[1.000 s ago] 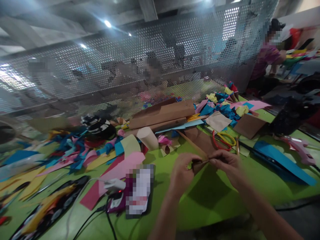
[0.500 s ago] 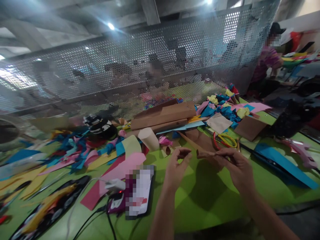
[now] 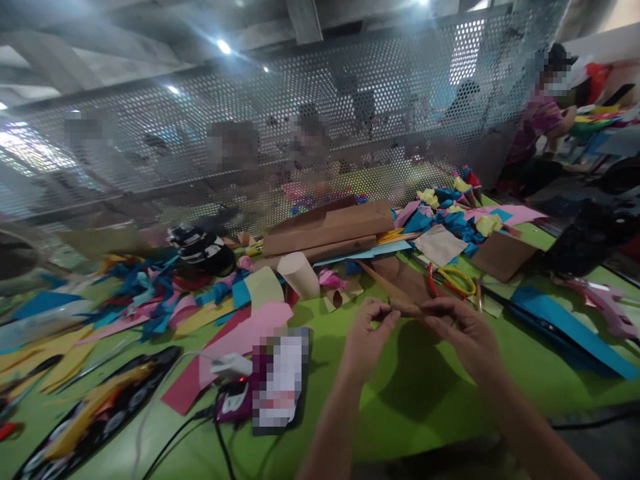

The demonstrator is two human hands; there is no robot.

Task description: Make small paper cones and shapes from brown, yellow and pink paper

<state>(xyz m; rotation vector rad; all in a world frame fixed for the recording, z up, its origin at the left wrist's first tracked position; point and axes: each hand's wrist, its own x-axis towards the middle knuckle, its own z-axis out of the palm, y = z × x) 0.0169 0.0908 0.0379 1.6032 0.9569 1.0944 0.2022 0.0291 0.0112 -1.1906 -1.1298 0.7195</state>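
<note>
My left hand [image 3: 369, 337] and my right hand [image 3: 463, 333] face each other just above the green tabletop [image 3: 390, 427]. A small strip of brown paper [image 3: 413, 311] is pinched between the fingertips of both, the left hand at its left end and the right hand at its right. My fingers cover part of it. Behind the hands lies a larger brown paper sheet [image 3: 400, 277], with red-handled and yellow-handled scissors [image 3: 450, 281] at its right side. A white cardboard tube [image 3: 299, 275] and a crumpled pink paper piece [image 3: 331, 280] are off to the left.
A phone [image 3: 280, 380] and cables lie left of my forearms. At the right are blue paper [image 3: 575, 330] and a pink glue gun [image 3: 600, 307]. Coloured scraps [image 3: 155, 293] pile up at the left. A perforated metal screen [image 3: 280, 153] stands behind the table; a person sits beyond its right end.
My left hand has moved right and closed on the left end of the brown paper strip. My right hand has shifted slightly left, still holding the strip.
</note>
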